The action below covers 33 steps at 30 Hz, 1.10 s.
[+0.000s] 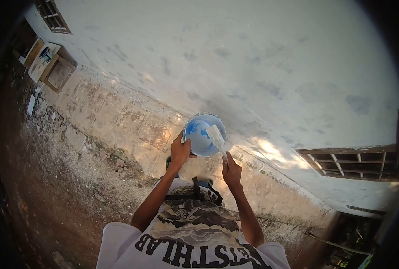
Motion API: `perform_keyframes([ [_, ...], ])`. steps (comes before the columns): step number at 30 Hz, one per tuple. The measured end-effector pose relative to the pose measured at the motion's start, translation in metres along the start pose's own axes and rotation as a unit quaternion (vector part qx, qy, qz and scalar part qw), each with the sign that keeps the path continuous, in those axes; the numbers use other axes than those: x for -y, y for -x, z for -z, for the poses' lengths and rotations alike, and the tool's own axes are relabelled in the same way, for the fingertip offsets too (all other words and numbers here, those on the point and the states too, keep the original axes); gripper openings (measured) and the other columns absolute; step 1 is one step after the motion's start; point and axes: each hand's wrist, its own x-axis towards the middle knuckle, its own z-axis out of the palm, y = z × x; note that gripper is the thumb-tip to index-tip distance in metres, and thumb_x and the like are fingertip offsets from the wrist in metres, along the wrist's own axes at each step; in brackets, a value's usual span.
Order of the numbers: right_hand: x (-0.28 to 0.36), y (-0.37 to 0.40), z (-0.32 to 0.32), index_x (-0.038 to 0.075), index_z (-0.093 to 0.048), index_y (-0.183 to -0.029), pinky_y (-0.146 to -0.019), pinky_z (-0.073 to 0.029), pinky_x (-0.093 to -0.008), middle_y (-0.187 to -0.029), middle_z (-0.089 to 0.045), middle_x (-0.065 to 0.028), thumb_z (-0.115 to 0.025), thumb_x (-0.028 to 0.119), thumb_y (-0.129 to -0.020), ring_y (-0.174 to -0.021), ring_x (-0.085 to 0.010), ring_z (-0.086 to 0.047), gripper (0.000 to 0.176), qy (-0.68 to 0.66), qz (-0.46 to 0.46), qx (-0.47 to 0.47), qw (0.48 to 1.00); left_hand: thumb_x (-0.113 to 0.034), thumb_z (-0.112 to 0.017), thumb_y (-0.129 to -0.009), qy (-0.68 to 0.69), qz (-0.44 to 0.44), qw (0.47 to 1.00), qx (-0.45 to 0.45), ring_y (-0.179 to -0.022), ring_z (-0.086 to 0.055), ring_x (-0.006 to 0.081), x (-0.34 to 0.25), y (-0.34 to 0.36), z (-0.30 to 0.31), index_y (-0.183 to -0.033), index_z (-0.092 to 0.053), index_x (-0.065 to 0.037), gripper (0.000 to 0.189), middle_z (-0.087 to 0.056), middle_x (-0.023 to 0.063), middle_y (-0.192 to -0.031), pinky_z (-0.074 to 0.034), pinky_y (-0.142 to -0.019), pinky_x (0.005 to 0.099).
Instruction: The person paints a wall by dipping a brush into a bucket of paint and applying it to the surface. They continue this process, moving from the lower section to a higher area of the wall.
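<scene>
My left hand (180, 151) grips the side of a round blue bucket (191, 130), its thumb at the rim and its other fingers partly hidden behind the wall. Whitish paint (202, 144) coats the inside, with patches of bright blue showing through. In my right hand (232, 170) is a paintbrush (217, 136), my fingers closed round its handle. The brush's broad, pale head points up and left, overlapping the bucket's opening in this view. Both hands are in front of my body, above the paved strip.
A pale wall (253, 58) with grey blotches rises ahead. To the right is a barred window (349, 162); another window (52, 15) is at upper left. A wooden table (58, 71) carries a dark container (45, 54). Rubble (87, 157) borders the paving (132, 119).
</scene>
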Motion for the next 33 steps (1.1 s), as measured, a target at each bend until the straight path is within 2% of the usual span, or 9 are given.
perform_keyframes([
  [5, 0.012, -0.004, 0.015, -0.001, -0.059, -0.12, -0.046, -0.045, -0.0335, -0.065, -0.061, -0.0176, -0.06, 0.012, -0.093, -0.048, -0.024, -0.059, 0.03, -0.024, 0.009, -0.025, 0.999, -0.002, -0.044, -0.088, 0.009, 0.01, 1.0, -0.009, -0.058, -0.068, 0.0286, 0.007, -0.002, 0.006, -0.14, -0.039, 0.005, 0.053, -0.059, 0.016, -0.085, -0.063, -0.051, 0.0363],
  [7, 0.016, -0.006, 0.021, -0.004, -0.06, -0.117, -0.046, -0.049, -0.0324, -0.082, -0.069, -0.0206, -0.064, 0.007, -0.089, -0.052, -0.0241, -0.064, 0.031, -0.021, 0.008, -0.004, 1.0, -0.001, -0.044, -0.088, 0.015, -0.002, 1.0, -0.003, -0.059, -0.068, 0.0283, 0.004, 0.0, 0.007, -0.141, -0.038, 0.004, 0.053, -0.058, 0.0137, -0.082, -0.064, -0.051, 0.0366],
  [11, 0.016, -0.004, 0.011, -0.002, -0.058, -0.12, -0.045, -0.049, -0.0331, -0.087, -0.069, -0.0203, -0.064, 0.006, -0.088, -0.053, -0.0241, -0.065, 0.033, -0.047, 0.054, -0.026, 0.997, -0.001, -0.044, -0.088, 0.009, 0.0, 1.0, -0.003, -0.059, -0.068, 0.0283, 0.002, 0.005, 0.007, -0.141, -0.038, 0.004, 0.053, -0.056, 0.0119, -0.08, -0.064, -0.051, 0.0364],
  [14, -0.002, 0.001, -0.005, -0.002, -0.058, -0.121, -0.045, -0.049, -0.0337, -0.085, -0.069, -0.0193, -0.063, 0.006, -0.089, -0.053, -0.0244, -0.065, 0.034, 0.025, 0.076, 0.028, 0.996, -0.001, -0.044, -0.088, 0.018, -0.005, 1.0, -0.009, -0.059, -0.068, 0.028, 0.006, 0.006, 0.007, -0.141, -0.038, 0.004, 0.053, -0.057, 0.0117, -0.08, -0.064, -0.051, 0.0358],
  [18, 0.004, -0.002, 0.006, -0.003, -0.058, -0.121, -0.046, -0.049, -0.0338, -0.082, -0.068, -0.0186, -0.063, 0.005, -0.089, -0.053, -0.025, -0.064, 0.033, 0.011, 0.077, 0.021, 0.997, 0.0, -0.043, -0.088, -0.004, -0.019, 1.0, -0.016, -0.059, -0.068, 0.0271, 0.002, 0.005, 0.009, -0.141, -0.039, 0.002, 0.053, -0.057, 0.0116, -0.082, -0.064, -0.052, 0.0358],
  [22, 0.018, -0.01, 0.018, -0.005, -0.059, -0.118, -0.049, -0.05, -0.0332, -0.086, -0.069, -0.0215, -0.063, 0.004, -0.087, -0.057, -0.0256, -0.066, 0.032, -0.045, 0.067, -0.04, 0.996, 0.001, -0.044, -0.088, 0.02, -0.013, 0.999, -0.03, -0.058, -0.067, 0.0262, 0.0, 0.003, 0.009, -0.142, -0.039, 0.0, 0.054, -0.056, 0.0113, -0.083, -0.064, -0.052, 0.0359],
  [24, 0.017, -0.009, 0.01, -0.003, -0.06, -0.119, -0.048, -0.047, -0.0328, -0.077, -0.067, -0.0208, -0.062, 0.006, -0.09, -0.051, -0.0253, -0.061, 0.03, -0.08, 0.075, -0.077, 0.991, 0.001, -0.044, -0.088, 0.027, -0.008, 0.999, -0.033, -0.059, -0.067, 0.0265, -0.001, 0.002, 0.009, -0.142, -0.039, 0.0, 0.054, -0.056, 0.0116, -0.083, -0.064, -0.052, 0.0361],
  [28, 0.006, -0.005, -0.013, 0.0, -0.059, -0.121, -0.05, -0.048, -0.0341, -0.076, -0.067, -0.0209, -0.061, 0.013, -0.093, -0.054, -0.0259, -0.063, 0.031, -0.012, 0.046, 0.013, 0.999, 0.001, -0.044, -0.089, 0.014, -0.003, 0.999, -0.032, -0.06, -0.068, 0.0277, 0.0, -0.003, 0.011, -0.143, -0.036, 0.001, 0.055, -0.059, 0.0144, -0.085, -0.064, -0.051, 0.0364],
  [33, 0.027, -0.027, -0.002, 0.001, -0.06, -0.12, -0.049, -0.047, -0.036, -0.069, -0.064, -0.0187, -0.058, 0.019, -0.095, -0.052, -0.026, -0.062, 0.031, -0.046, -0.021, 0.022, 0.998, 0.002, -0.044, -0.09, -0.009, -0.029, 0.999, -0.039, -0.06, -0.068, 0.0258, -0.002, -0.005, 0.021, -0.146, -0.032, 0.0, 0.058, -0.063, 0.016, -0.087, -0.063, -0.052, 0.0353],
])
